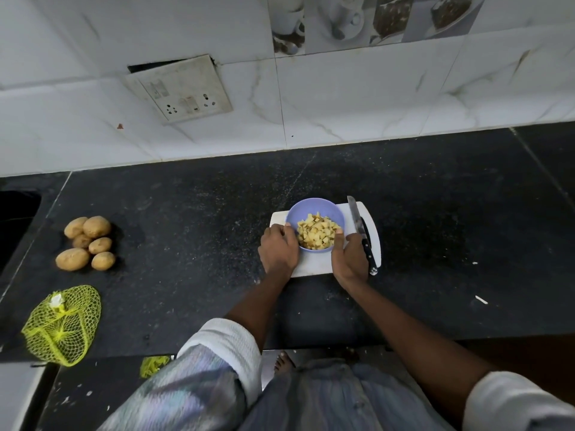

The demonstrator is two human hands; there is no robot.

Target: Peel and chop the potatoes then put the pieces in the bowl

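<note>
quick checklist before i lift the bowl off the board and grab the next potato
1. Both hands on the bowl: ok. The left hand and right hand cup its two sides.
2. Chopped pieces inside the bowl: ok, heaped below the rim.
3. Knife out of the way: not ok. It lies on the cutting board right beside the right hand, blade pointing away.
4. Board free of stray pieces: cannot tell, the hands cover part of it.
5. Whole potatoes left to do: ok, a pile sits unpeeled on the counter far to the left.
6. Peeler on hand: cannot tell, none in view.
</note>
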